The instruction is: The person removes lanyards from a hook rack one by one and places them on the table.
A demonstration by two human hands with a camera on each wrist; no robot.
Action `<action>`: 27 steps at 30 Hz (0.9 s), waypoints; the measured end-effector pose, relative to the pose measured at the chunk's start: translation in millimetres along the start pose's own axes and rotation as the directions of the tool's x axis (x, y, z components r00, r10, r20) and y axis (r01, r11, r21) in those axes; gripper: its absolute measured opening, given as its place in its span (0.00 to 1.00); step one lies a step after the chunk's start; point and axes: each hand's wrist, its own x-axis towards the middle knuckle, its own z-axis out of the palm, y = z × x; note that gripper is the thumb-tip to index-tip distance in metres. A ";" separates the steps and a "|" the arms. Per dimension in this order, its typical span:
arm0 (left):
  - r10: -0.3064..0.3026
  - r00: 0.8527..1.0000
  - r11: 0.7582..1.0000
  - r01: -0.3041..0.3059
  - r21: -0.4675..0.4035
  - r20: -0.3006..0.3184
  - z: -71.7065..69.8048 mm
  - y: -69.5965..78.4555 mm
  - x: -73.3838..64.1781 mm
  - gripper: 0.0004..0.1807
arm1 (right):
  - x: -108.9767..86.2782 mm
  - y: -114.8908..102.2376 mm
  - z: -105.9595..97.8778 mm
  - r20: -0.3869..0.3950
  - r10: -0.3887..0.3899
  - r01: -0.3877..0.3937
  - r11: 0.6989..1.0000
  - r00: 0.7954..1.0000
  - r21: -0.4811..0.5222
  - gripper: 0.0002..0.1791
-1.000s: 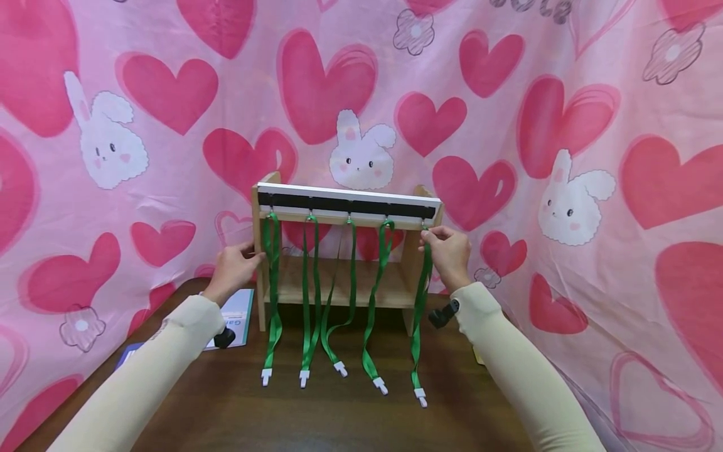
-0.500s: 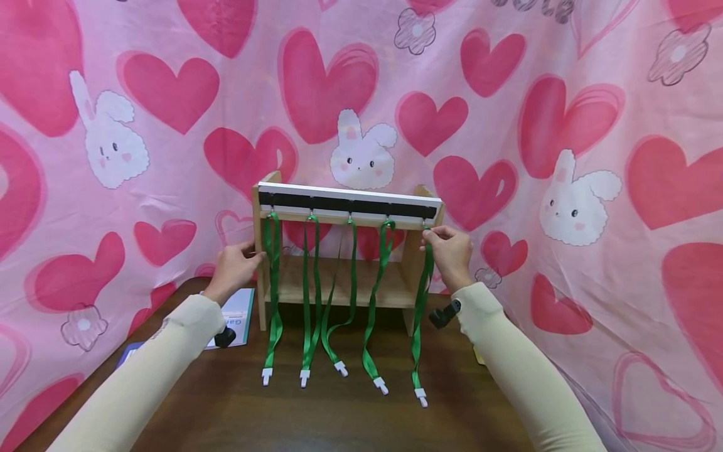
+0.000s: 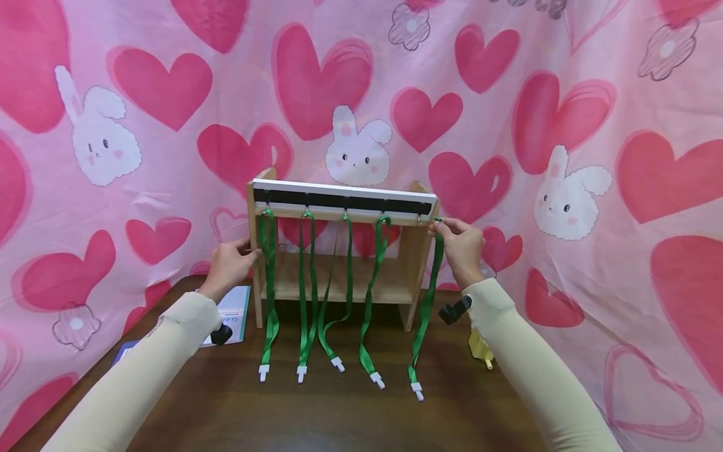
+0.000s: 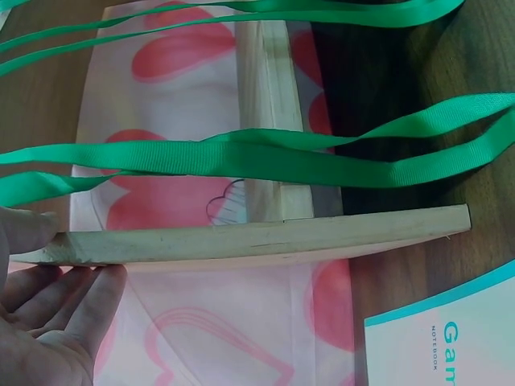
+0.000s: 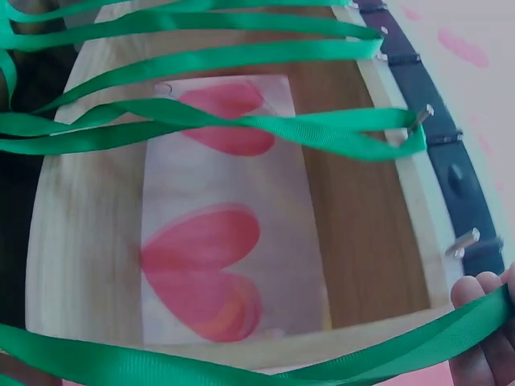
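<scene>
A small wooden rack (image 3: 415,267) stands on the table, its front topped by a white and black hook rail (image 3: 346,201). My left hand (image 3: 230,267) grips the rack's left side panel (image 4: 265,241), thumb on one face and fingers on the other. Beyond the rail's right end, my right hand (image 3: 463,254) pinches the top of a green lanyard (image 3: 427,301), whose white clip (image 3: 417,392) hangs low over the table. The rightmost hook (image 5: 464,241) is bare in the right wrist view. Several more green lanyards (image 3: 373,295) hang from the other hooks.
A notebook (image 3: 236,314) with a teal edge lies left of the rack, partly behind my left wrist. A blue item (image 3: 124,349) shows under my left forearm. Near my right sleeve lies a yellow object (image 3: 479,347). A pink heart-print cloth (image 3: 361,75) hangs behind.
My right hand has lifted the rightmost lanyard's loop off its hook and moved it right, past the rack's edge. My left hand keeps its grip on the panel.
</scene>
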 end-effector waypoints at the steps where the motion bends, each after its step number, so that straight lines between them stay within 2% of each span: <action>1: 0.000 1.000 1.000 0.000 0.001 0.000 0.0 0.5 0.6 0.30 | 1.4 2.0 -1.6 -0.003 0.009 -0.009 1.000 1.000 -0.002 0.18; 4: -0.001 1.000 1.000 0.001 -0.009 0.011 -0.4 1.8 2.1 0.30 | 5.3 7.7 -5.6 -0.016 0.032 -0.032 0.999 0.999 -0.008 0.19; 7: -0.004 1.000 1.000 0.005 -0.030 0.030 -1.1 1.0 1.8 0.31 | 6.7 14.7 -8.8 -0.035 0.048 -0.050 0.997 0.998 -0.056 0.21; 13: 0.003 0.999 1.000 -0.003 -0.022 0.038 -1.8 -1.7 -1.0 0.31 | 4.8 37.5 -18.6 -0.034 0.006 -0.011 0.986 0.999 -0.165 0.21; 19: 0.002 0.999 1.000 -0.002 -0.004 0.032 -0.9 -1.8 -0.3 0.30 | -0.2 58.4 -29.5 -0.047 0.007 -0.019 0.963 0.999 -0.268 0.19; 23: 0.013 1.000 1.000 -0.012 -0.006 0.025 -0.6 -1.6 1.6 0.30 | -5.4 69.0 -32.6 -0.022 -0.066 0.053 0.929 0.998 -0.365 0.17; 27: 0.012 1.000 1.000 -0.011 -0.012 0.021 0.4 -3.2 0.8 0.29 | -14.9 79.2 -32.8 0.057 -0.137 0.148 0.891 0.989 -0.429 0.14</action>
